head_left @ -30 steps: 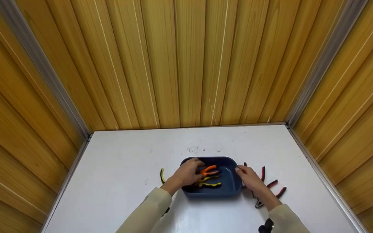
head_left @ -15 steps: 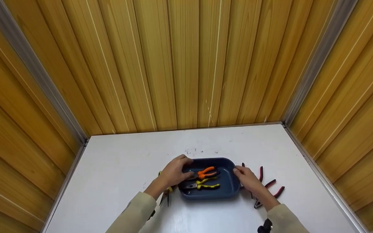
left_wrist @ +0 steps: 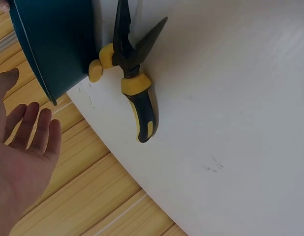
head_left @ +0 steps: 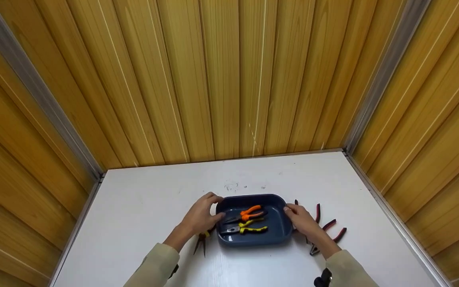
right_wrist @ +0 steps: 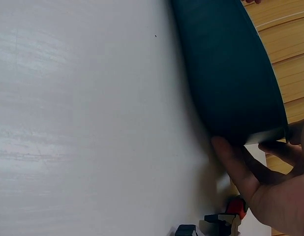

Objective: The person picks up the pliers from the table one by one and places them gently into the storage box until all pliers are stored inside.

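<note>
A dark blue rectangular tray [head_left: 279, 225] stands on the white table in the head view. Inside it lie orange-handled pliers [head_left: 248, 215] and, nearer me, yellow-and-black long-nose pliers [head_left: 253, 229]. My right hand [head_left: 304, 221] pinches the tray's right rim, thumb on the inside and fingers along the outer wall in the right wrist view. At the tray's left end is my left hand [head_left: 198, 216], thumb and fingers spread around the corner; the left wrist view shows a gap between these fingers and the tray wall. Yellow-and-black pliers [left_wrist: 135, 88] lie with spread jaws on the table beneath that hand.
Right of the tray lie red-and-black-handled pliers [head_left: 339, 235], partly behind the right forearm, and another red handle [head_left: 318, 212] further back. Wood-patterned panels [head_left: 225, 79] enclose the white table [head_left: 150, 203] at the back and sides.
The left hand has come out of the tray, leaving the yellow-and-black pliers beside the orange ones, and has moved left past the rim. The right hand keeps its grip on the tray.
</note>
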A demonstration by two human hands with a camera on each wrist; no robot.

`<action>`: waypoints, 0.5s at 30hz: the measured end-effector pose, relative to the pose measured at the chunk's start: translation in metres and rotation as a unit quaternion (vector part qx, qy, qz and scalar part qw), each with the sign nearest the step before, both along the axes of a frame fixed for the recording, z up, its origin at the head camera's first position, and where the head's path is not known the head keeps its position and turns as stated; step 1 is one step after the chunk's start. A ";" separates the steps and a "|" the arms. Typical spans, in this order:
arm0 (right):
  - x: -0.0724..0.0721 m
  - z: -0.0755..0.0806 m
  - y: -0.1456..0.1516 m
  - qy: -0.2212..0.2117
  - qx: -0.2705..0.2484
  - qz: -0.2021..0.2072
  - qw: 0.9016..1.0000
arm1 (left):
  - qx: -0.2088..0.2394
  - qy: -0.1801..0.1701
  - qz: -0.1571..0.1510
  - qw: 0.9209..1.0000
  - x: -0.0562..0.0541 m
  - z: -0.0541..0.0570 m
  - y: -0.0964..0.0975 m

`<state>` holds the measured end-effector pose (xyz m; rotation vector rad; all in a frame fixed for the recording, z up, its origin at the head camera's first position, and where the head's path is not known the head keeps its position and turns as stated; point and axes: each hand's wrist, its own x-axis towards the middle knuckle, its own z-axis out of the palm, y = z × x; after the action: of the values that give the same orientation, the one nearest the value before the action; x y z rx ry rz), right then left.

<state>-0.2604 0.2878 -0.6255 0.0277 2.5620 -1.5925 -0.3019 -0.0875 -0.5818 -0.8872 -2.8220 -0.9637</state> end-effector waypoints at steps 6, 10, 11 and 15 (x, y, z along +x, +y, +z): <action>0.003 -0.001 -0.001 -0.005 0.000 -0.001 1.000 | -0.012 -0.011 0.027 0.999 0.005 -0.003 -0.015; 0.002 0.001 -0.001 -0.001 0.005 0.004 1.000 | -0.018 -0.026 0.047 0.998 0.008 -0.004 -0.024; 0.002 0.002 -0.001 0.000 0.003 0.005 1.000 | -0.018 -0.034 0.054 0.998 0.008 -0.003 -0.025; 0.003 0.004 0.001 -0.006 -0.011 0.011 1.000 | -0.032 -0.056 0.079 0.995 0.008 -0.003 -0.030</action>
<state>-0.2572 0.2889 -0.6217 0.0075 2.5262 -1.6078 -0.2942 -0.1172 -0.5850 -0.6206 -2.9787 -0.9352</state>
